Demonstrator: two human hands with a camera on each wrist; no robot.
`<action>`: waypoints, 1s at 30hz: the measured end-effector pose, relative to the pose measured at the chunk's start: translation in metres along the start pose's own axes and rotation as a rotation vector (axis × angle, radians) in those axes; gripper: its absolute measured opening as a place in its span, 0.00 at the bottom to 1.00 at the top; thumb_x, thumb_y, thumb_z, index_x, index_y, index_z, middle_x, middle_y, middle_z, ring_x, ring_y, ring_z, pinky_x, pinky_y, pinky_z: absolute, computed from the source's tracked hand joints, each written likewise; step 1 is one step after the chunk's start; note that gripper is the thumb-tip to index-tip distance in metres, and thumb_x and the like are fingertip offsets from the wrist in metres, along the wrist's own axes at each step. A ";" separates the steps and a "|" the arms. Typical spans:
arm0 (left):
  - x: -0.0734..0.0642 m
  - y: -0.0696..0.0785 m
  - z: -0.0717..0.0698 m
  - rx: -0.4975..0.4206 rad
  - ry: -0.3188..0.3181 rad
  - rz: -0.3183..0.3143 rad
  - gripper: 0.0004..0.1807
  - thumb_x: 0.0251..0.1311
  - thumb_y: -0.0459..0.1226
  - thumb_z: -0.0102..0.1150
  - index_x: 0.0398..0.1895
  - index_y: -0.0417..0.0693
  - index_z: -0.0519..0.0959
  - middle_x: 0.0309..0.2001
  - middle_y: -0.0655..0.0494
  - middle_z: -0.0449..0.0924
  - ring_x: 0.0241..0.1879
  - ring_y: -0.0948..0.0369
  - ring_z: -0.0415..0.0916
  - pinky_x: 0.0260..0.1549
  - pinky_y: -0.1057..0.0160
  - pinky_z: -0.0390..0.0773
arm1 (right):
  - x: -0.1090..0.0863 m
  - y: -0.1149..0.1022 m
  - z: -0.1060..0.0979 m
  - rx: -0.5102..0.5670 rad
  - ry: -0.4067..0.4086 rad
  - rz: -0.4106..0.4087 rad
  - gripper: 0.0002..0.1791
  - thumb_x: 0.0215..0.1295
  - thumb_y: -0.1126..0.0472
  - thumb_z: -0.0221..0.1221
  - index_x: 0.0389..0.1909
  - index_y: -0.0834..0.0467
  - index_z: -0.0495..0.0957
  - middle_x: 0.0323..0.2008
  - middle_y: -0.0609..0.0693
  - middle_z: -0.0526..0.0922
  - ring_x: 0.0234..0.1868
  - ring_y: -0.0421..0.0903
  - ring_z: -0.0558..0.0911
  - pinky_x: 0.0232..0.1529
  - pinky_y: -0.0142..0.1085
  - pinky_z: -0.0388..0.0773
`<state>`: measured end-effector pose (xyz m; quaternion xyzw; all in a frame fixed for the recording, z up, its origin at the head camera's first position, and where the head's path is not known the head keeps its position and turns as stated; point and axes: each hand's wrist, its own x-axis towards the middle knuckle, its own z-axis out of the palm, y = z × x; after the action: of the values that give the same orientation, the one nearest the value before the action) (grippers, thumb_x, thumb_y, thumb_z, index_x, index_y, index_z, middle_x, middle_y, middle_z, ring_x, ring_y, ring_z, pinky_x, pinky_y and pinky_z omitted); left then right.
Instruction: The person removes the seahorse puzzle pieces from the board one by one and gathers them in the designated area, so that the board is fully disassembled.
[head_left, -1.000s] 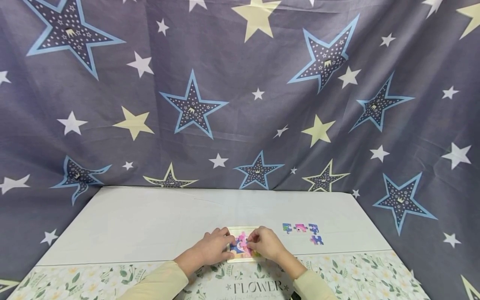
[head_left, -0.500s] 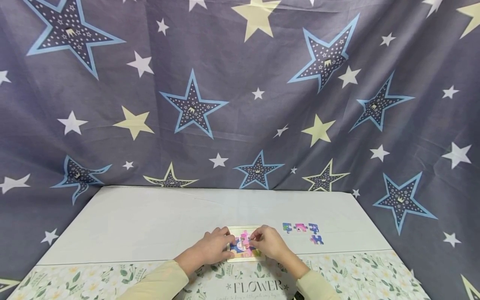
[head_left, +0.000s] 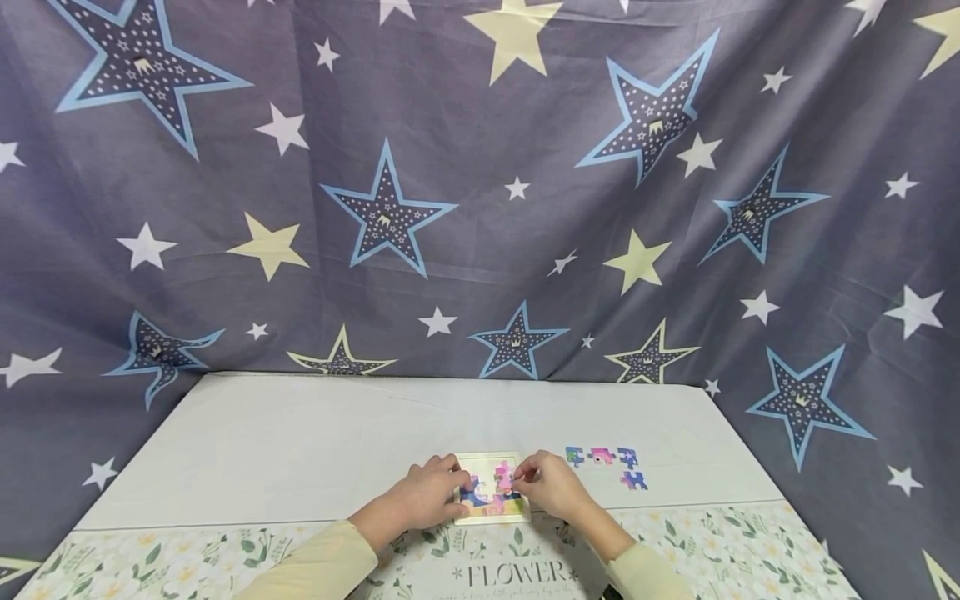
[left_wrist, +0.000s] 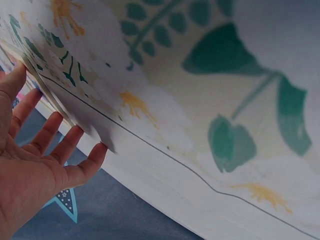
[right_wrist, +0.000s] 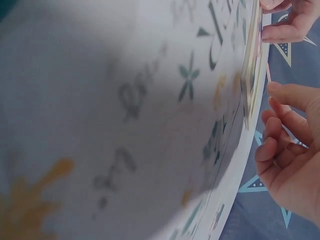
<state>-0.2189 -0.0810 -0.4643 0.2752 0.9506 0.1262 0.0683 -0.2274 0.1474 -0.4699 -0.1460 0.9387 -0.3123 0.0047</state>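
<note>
A small puzzle tray (head_left: 491,521) with a pale rim lies on the table, partly filled with colourful pieces along its near side and left. My left hand (head_left: 429,493) rests at the tray's left edge, its spread fingertips touching the rim and table in the left wrist view. Between thumb and forefinger, my right hand (head_left: 551,487) pinches a pink puzzle piece (head_left: 503,477) over the tray's right half. Seen edge-on in the right wrist view, that puzzle piece (right_wrist: 269,73) is a thin sliver raised above the tray (right_wrist: 246,95).
Several loose puzzle pieces (head_left: 601,456) lie to the right of the tray. A white board surface (head_left: 300,450) meets a floral cloth (head_left: 187,558) with printed lettering at the front. A star-patterned curtain (head_left: 480,275) hangs behind and at both sides.
My right hand has shifted right, carrying the pink piece from the middle of the tray toward its right side. More pale tray bottom shows now. The left hand has stayed in place.
</note>
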 end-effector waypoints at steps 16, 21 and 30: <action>-0.001 0.001 0.001 0.005 0.012 -0.010 0.19 0.53 0.54 0.59 0.46 0.58 0.78 0.45 0.60 0.71 0.44 0.61 0.68 0.46 0.45 0.73 | -0.007 0.015 -0.015 0.004 0.026 -0.009 0.05 0.52 0.60 0.66 0.28 0.56 0.81 0.27 0.45 0.76 0.28 0.38 0.71 0.29 0.29 0.69; -0.001 0.002 0.000 0.004 0.016 -0.010 0.19 0.53 0.54 0.59 0.46 0.58 0.78 0.45 0.60 0.71 0.44 0.61 0.68 0.46 0.46 0.73 | -0.009 0.021 -0.019 0.007 0.023 0.007 0.05 0.53 0.60 0.66 0.28 0.56 0.81 0.27 0.45 0.75 0.27 0.39 0.70 0.27 0.28 0.68; 0.000 0.001 0.000 0.002 0.009 -0.007 0.19 0.54 0.54 0.59 0.46 0.58 0.78 0.45 0.59 0.71 0.44 0.61 0.67 0.45 0.46 0.73 | -0.012 0.029 -0.026 0.004 0.031 0.021 0.04 0.53 0.60 0.66 0.28 0.56 0.81 0.27 0.45 0.77 0.25 0.38 0.70 0.25 0.28 0.68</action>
<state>-0.2179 -0.0801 -0.4636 0.2713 0.9520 0.1262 0.0643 -0.2264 0.1875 -0.4672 -0.1313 0.9395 -0.3162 -0.0063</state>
